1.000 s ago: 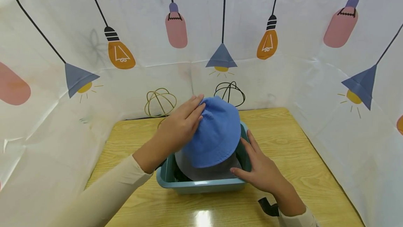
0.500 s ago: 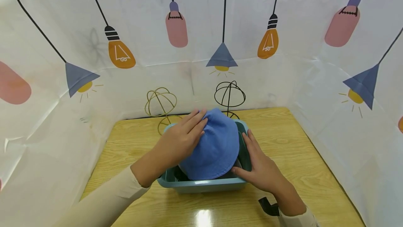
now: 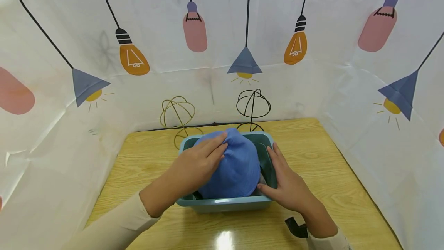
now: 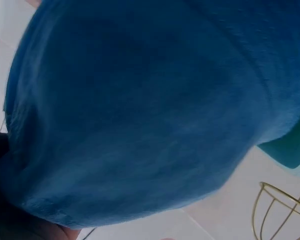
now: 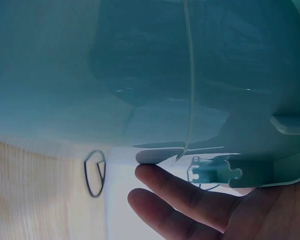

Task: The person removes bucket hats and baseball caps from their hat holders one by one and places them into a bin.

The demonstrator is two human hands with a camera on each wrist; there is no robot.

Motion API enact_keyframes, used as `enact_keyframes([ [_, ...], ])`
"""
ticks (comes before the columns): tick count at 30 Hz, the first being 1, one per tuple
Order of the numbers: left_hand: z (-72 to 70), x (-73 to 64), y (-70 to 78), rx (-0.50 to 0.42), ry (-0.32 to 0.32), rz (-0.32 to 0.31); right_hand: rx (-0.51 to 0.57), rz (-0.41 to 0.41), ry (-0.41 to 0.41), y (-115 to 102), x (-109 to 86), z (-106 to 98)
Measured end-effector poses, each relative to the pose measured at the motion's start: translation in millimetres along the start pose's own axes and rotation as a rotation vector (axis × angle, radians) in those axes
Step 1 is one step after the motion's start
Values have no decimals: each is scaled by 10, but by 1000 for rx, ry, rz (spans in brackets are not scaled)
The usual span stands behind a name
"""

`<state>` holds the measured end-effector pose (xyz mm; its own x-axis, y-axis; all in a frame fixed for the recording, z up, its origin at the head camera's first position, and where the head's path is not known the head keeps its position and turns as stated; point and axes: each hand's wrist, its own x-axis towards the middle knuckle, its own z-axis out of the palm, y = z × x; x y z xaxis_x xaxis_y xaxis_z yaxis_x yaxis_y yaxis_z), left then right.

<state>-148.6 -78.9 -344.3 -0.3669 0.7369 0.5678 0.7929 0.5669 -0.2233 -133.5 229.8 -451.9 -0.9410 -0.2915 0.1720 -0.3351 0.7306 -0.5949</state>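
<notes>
My left hand (image 3: 195, 165) grips a blue cloth hat (image 3: 239, 169) at its puckered top, its thumb hidden by the fabric. The hat sits inside a teal plastic bin (image 3: 227, 202), below the back rim. The same hat (image 4: 140, 110) fills most of the left wrist view. At the bin's right side, my right hand (image 3: 289, 184) holds the rim, thumb inside and fingers along the outer wall. In the right wrist view, the fingers (image 5: 185, 200) stretch along the bin's outer wall (image 5: 90, 75). A grey cloth item (image 3: 261, 180) peeks out beneath the hat.
A gold wire stand (image 3: 178, 113) and a black wire stand (image 3: 253, 105) are behind the bin. The wooden table (image 3: 322, 157) meets a white sheet (image 3: 215, 84) printed with lamps at the back and sides. A black strap (image 3: 295, 227) hangs by my right wrist.
My left hand has lowered the blue hat into the bin, covering most of the grey item and uncovering the back rim. My right hand stays on the bin's right rim.
</notes>
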Motion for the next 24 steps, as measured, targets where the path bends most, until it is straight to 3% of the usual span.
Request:
enact_keyframes([
  [9, -114, -32, 149, 14, -51, 18, 7, 27, -17, 3, 8, -4],
  [15, -145, 0, 199, -35, -87, 21, 15, 38, -23, 7, 4, -17],
  [24, 109, -4, 50, -62, -338, -55, 32, 32, -23, -5, -3, -12],
])
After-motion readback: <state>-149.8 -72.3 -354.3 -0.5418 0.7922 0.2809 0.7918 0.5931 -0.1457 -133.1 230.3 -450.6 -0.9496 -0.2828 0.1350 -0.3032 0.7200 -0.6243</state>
